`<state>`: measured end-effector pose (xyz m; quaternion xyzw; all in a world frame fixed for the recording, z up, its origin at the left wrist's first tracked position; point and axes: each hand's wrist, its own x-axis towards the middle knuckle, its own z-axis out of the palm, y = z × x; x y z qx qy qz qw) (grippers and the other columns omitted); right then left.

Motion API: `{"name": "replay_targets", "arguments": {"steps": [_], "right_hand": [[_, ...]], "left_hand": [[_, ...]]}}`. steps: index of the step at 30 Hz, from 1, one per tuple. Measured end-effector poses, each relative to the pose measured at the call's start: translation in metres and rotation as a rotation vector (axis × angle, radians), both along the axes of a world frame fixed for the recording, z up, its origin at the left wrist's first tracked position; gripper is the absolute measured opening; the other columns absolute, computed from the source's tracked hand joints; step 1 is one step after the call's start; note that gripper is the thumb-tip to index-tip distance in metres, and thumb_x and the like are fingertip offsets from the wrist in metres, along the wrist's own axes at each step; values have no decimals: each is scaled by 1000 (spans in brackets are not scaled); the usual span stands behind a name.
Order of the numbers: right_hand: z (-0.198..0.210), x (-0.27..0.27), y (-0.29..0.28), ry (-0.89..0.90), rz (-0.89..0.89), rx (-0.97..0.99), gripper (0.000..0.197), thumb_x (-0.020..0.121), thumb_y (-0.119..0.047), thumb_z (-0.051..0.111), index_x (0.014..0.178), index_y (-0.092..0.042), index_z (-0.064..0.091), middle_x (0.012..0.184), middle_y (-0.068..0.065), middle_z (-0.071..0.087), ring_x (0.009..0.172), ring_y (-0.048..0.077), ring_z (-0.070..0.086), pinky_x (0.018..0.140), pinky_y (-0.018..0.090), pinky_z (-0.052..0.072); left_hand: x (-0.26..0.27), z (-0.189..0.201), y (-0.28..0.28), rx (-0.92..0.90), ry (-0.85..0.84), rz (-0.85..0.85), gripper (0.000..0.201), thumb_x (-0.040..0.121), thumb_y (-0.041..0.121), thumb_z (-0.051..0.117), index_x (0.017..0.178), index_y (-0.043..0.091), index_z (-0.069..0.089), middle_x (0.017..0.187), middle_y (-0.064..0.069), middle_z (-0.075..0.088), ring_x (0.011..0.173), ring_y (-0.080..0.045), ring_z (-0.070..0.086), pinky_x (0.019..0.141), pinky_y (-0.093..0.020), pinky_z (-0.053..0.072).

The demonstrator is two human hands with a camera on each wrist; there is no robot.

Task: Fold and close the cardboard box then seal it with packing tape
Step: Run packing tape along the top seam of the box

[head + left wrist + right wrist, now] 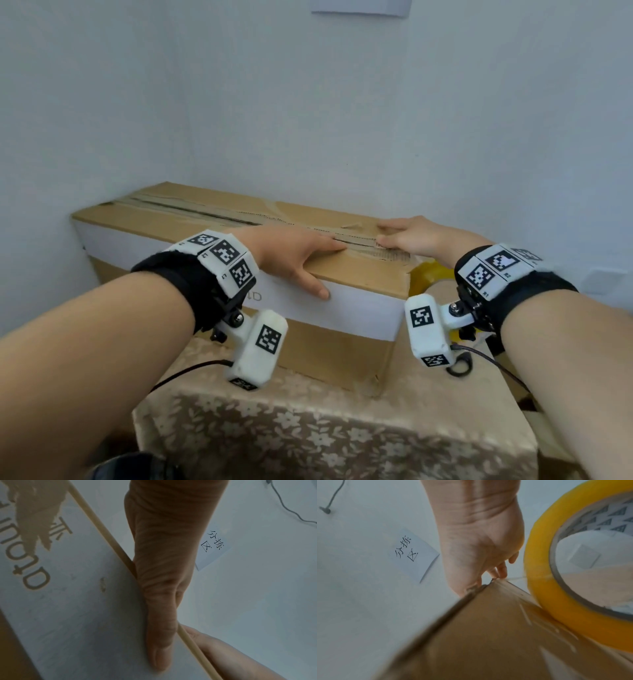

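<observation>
A long cardboard box [191, 219] with a white band along its front lies on the table, top flaps folded down and meeting at a torn centre seam [212, 214]. My left hand [294, 253] lies flat on the near flap, fingers straight towards the seam, thumb [161, 635] down over the white front face [77, 601]. My right hand [411, 236] rests flat on the top at the box's right end [488, 635], fingers straight across the seam. A yellow roll of packing tape [428, 274] stands just past the box's right end, under my right wrist, and fills the right of the right wrist view [565, 608].
The box sits on a table with a beige flowered cloth [308, 431], in a corner between pale walls. A paper note [414, 554] with characters hangs on the wall above. Black cables [479, 359] trail from the wrist cameras over the cloth.
</observation>
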<state>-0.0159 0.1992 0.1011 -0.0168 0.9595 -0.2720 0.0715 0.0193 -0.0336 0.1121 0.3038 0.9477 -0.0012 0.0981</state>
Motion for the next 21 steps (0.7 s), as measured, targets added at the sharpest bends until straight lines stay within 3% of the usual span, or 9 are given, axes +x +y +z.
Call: {"name": "replay_targets", "arguments": {"steps": [2, 4, 6, 8, 11, 15, 17, 19, 21], "right_hand": [[0, 13, 0, 24, -7, -15, 49, 93, -38, 56, 140, -30, 45, 150, 4, 38, 139, 23, 32, 116, 33, 21], [-1, 26, 1, 32, -17, -15, 46, 92, -41, 55, 137, -35, 48, 149, 4, 39, 137, 24, 34, 116, 36, 23], [-4, 37, 4, 37, -42, 19, 50, 86, -58, 52, 134, -46, 47, 149, 7, 37, 136, 30, 35, 115, 42, 25], [-6, 48, 5, 48, -85, 70, 56, 82, -70, 47, 134, -52, 42, 147, 9, 32, 135, 36, 30, 114, 46, 25], [-7, 61, 2, 63, -115, 81, 59, 85, -69, 45, 139, -46, 39, 141, 13, 25, 132, 40, 31, 114, 45, 25], [-3, 76, -4, 86, -94, 15, 60, 86, -61, 52, 139, -34, 46, 140, 13, 24, 130, 37, 38, 113, 39, 25], [-3, 78, -8, 94, -75, 4, 58, 83, -64, 55, 134, -37, 49, 138, 11, 25, 128, 37, 39, 112, 41, 26], [-4, 79, -14, 99, -67, 0, 60, 75, -71, 57, 129, -45, 50, 134, 9, 27, 126, 37, 39, 111, 44, 30], [-4, 80, -23, 84, -38, -11, 64, 75, -72, 56, 132, -47, 45, 138, 8, 30, 129, 36, 38, 109, 41, 31]], "left_hand": [[8, 1, -4, 11, -13, 9, 99, 71, 61, 68, 149, 31, 15, 157, 9, 17, 139, -15, 29, 113, -33, 25], [14, 2, -10, 45, -4, 47, 96, 72, 56, 71, 148, 27, 20, 151, 7, 30, 134, -16, 36, 107, -29, 29], [18, 0, -20, 94, 15, 103, 91, 74, 53, 70, 147, 26, 25, 146, 7, 39, 129, -16, 41, 99, -25, 31], [21, -5, -31, 130, 40, 162, 88, 76, 56, 65, 148, 29, 23, 148, 5, 36, 131, -17, 38, 103, -30, 30], [25, -11, -38, 34, 104, 317, 89, 76, 67, 55, 149, 36, 15, 147, -4, 33, 134, -29, 32, 107, -46, 27], [34, -11, -44, 176, 109, 502, 93, 72, 58, 67, 147, 19, 27, 143, -15, 42, 128, -31, 42, 103, -39, 36], [37, -10, -56, 269, 17, 544, 90, 76, 50, 69, 147, 16, 26, 138, -13, 48, 122, -28, 50, 103, -38, 39], [42, -9, -68, 372, -149, 574, 78, 81, 38, 70, 144, 19, 29, 118, -11, 57, 110, -26, 56, 98, -37, 43], [41, -8, -75, 581, -320, 612, 41, 90, 17, 61, 126, 21, 44, 100, -11, 54, 95, -25, 53, 80, -30, 46]]}}
